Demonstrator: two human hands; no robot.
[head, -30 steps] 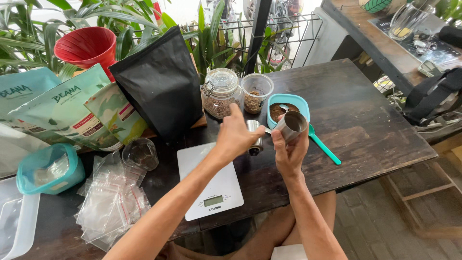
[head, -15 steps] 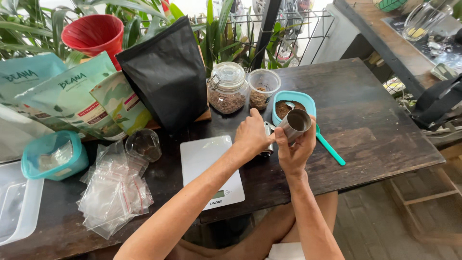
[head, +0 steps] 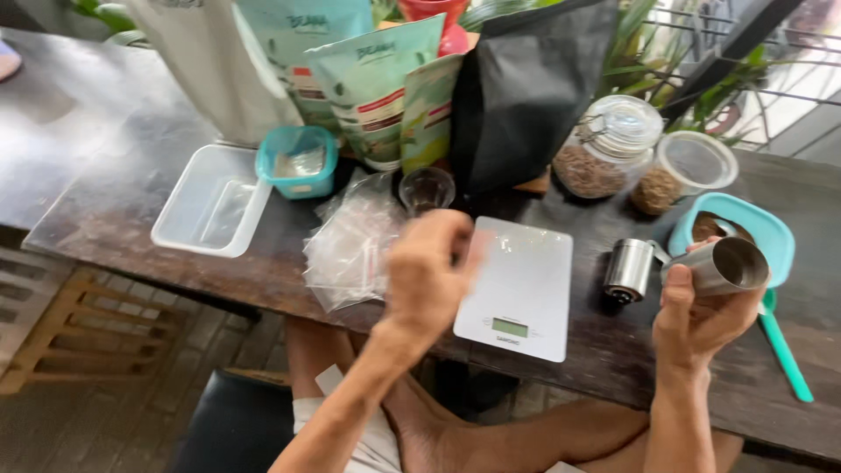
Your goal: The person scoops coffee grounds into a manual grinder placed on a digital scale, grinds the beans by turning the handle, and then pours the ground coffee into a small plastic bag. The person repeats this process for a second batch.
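My right hand [head: 696, 320] grips a small steel cup [head: 727, 264], tilted with its mouth toward the right, above the table's front edge. A steel grinder body [head: 628, 269] stands on the dark table just left of it. My left hand [head: 431, 271] hovers over the left edge of the white kitchen scale [head: 521, 293], beside a pile of clear plastic bags [head: 350, 245]; it is blurred and appears to hold nothing. A small glass [head: 427, 188] stands just beyond it. Behind the cup lies a teal container [head: 771, 232] with brown contents.
At the back stand a black pouch [head: 526, 88], several printed bags [head: 377, 79], a clamp-lid jar of beans [head: 609, 149] and a clear tub [head: 688, 166]. A clear plastic box [head: 210, 201] and a small teal tub [head: 298, 162] sit left. A teal spoon handle [head: 784, 350] lies right.
My left hand has left the grinder and moved left, over the scale toward the plastic bags. The camera has swung left. My right hand keeps hold of the steel cup.
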